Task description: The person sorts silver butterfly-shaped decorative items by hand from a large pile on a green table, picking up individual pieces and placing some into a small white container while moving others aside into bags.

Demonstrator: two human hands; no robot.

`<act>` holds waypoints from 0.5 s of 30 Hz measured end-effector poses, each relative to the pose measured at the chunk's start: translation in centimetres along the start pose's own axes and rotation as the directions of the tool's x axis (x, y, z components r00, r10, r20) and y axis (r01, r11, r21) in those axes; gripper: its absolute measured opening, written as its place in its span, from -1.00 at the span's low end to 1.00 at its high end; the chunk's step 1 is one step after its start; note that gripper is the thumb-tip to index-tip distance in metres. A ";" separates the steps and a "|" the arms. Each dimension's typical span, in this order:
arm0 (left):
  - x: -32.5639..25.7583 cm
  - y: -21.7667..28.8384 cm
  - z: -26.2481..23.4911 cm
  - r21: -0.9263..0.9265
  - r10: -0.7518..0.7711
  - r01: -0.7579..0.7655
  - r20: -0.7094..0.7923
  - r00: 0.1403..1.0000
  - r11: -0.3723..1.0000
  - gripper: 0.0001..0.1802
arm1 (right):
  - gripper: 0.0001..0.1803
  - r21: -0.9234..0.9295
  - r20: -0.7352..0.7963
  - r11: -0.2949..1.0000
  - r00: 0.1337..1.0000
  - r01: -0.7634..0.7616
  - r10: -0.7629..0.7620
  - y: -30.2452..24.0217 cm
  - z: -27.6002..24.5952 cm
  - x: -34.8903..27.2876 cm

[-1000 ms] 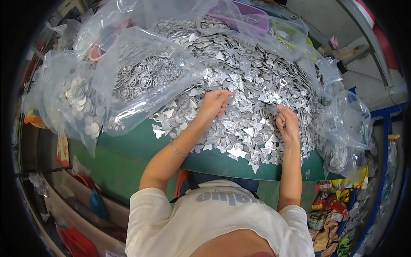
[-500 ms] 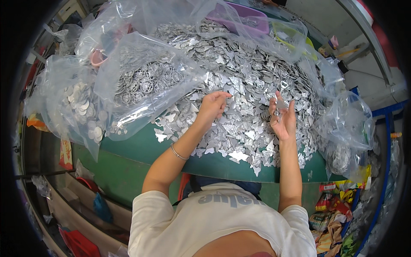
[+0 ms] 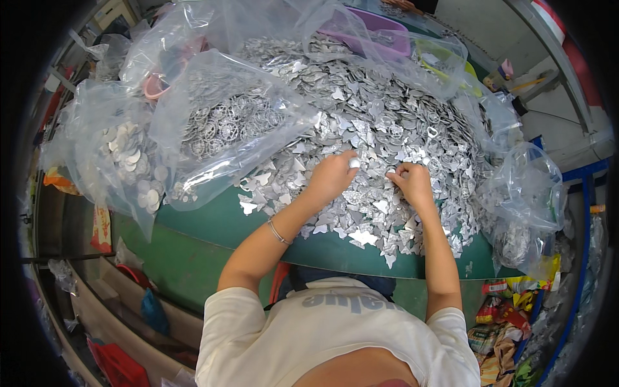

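Observation:
A wide heap of flat silver metal pieces (image 3: 380,206), many with butterfly-like outlines, covers the middle of the green table (image 3: 309,251). Over the heap, my left hand (image 3: 331,177) is closed, thumb and index finger pinching a small shiny silver metal piece (image 3: 354,163). Just to its right, my right hand (image 3: 414,185) reaches down to the pieces with its thumb and fingertips together. Whatever lies between those right fingertips is too small to make out. A metal bangle (image 3: 278,232) circles my left wrist.
At the left, a clear plastic bag (image 3: 225,169) holds round openwork pieces, and another bag (image 3: 97,171) holds flat discs. A purple basin (image 3: 393,27) and a yellow-green basin (image 3: 474,68) stand behind the heap. More clear plastic (image 3: 529,174) lies at the right edge.
My right hand, earlier raised with spread fingers and a silver piece, has turned down and closed over the heap. My left hand has moved slightly right and nearer.

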State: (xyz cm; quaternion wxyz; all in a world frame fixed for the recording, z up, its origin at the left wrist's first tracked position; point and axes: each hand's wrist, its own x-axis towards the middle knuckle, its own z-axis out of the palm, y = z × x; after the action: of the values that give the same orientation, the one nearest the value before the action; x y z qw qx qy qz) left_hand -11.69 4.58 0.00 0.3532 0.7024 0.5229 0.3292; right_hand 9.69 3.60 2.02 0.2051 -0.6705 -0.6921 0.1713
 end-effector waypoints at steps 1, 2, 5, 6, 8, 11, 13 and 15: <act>0.0 -0.4 0.2 -0.047 0.034 -0.034 0.008 0.999 0.998 -0.76 | -0.76 0.117 0.036 0.993 0.999 -0.018 0.014 0.3 -0.2 0.2; -0.1 -0.7 0.2 -0.094 0.068 -0.067 0.014 0.998 0.993 -0.77 | -0.77 0.232 0.074 0.972 0.997 -0.041 0.024 0.5 -0.3 0.3; -0.2 1.3 -1.4 -0.066 0.044 -0.043 0.020 0.999 0.997 -0.81 | -0.87 0.904 0.304 0.287 0.948 -0.318 0.095 0.6 -1.7 0.0; -0.3 1.5 -1.7 -0.038 0.015 -0.014 0.006 1.000 0.999 -0.81 | -0.88 0.954 0.299 -0.030 0.953 -0.298 0.053 0.4 -1.8 0.0; -0.1 1.1 -2.0 0.102 -0.037 0.046 -0.094 0.995 0.994 -0.77 | -0.87 0.918 0.368 -0.186 0.928 -0.351 0.062 -0.4 -2.2 0.1; 0.5 0.2 -2.2 0.230 -0.027 0.080 -0.226 0.974 0.970 -0.66 | -0.86 0.794 0.459 -0.398 0.883 -0.459 -0.101 -0.5 -1.7 1.6; 0.9 -0.3 -2.5 0.289 -0.034 0.122 -0.290 0.956 0.949 -0.58 | -0.83 0.836 0.469 -0.244 0.871 -0.492 -0.147 -1.4 -1.5 2.9; 1.0 -0.6 -3.0 0.344 -0.082 0.205 -0.341 0.937 0.916 -0.51 | -0.76 0.885 0.408 0.258 0.912 -0.388 -0.030 -4.3 -1.3 3.9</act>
State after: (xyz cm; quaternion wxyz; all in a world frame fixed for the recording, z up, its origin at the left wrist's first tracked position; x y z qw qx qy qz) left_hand -14.22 6.10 1.18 0.1470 0.6533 0.6770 0.3054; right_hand 6.63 7.26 5.52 0.4189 -0.4462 -0.3914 0.6872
